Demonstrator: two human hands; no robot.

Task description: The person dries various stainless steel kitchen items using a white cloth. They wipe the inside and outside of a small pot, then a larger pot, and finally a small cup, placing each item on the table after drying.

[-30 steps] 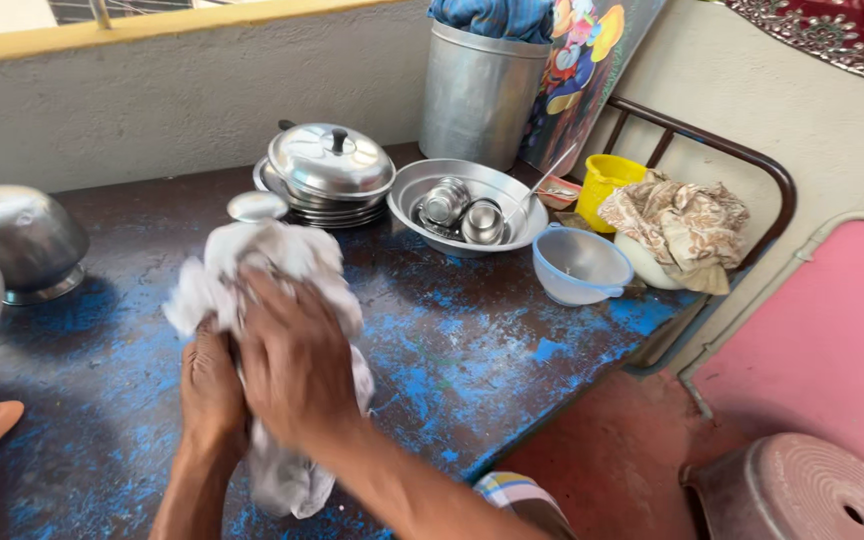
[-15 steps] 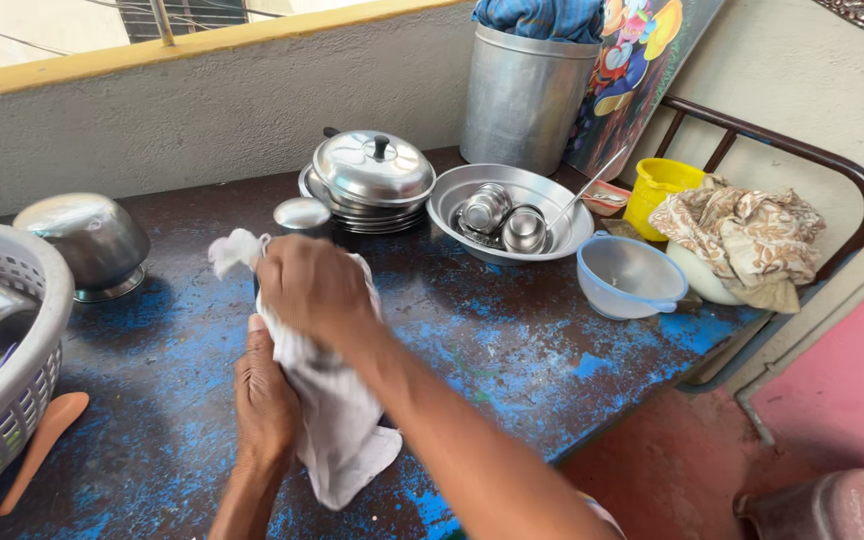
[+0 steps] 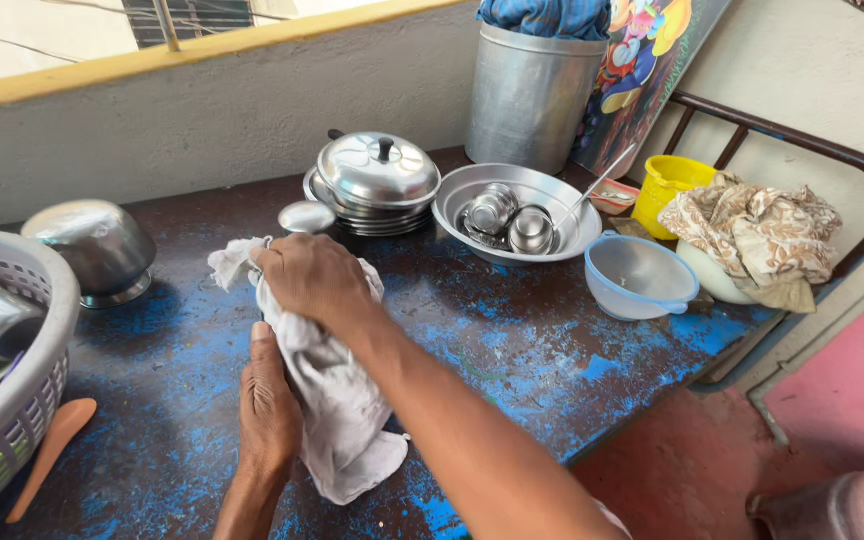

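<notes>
Both my hands are wrapped in a white cloth (image 3: 337,420) over the blue-stained dark table (image 3: 512,350). My right hand (image 3: 312,280) presses on top of the cloth with fingers curled. Underneath, my left hand (image 3: 270,405) grips the cloth from below. Whatever lies inside the cloth is hidden. A small steel lid (image 3: 306,216) sits just beyond my right hand.
A grey basket (image 3: 12,400) with steel vessels stands at the left, an orange spoon (image 3: 52,445) beside it. A steel pot (image 3: 97,245), stacked lidded pans (image 3: 377,180), a steel basin of cups (image 3: 552,240), a blue strainer bowl (image 3: 637,275), a yellow cup (image 3: 667,185) and a tall steel bin (image 3: 530,95) line the back.
My right hand has shifted from the cloth's middle to its upper end, and my left hand now grips lower down. The view has swung left, bringing the basket into sight.
</notes>
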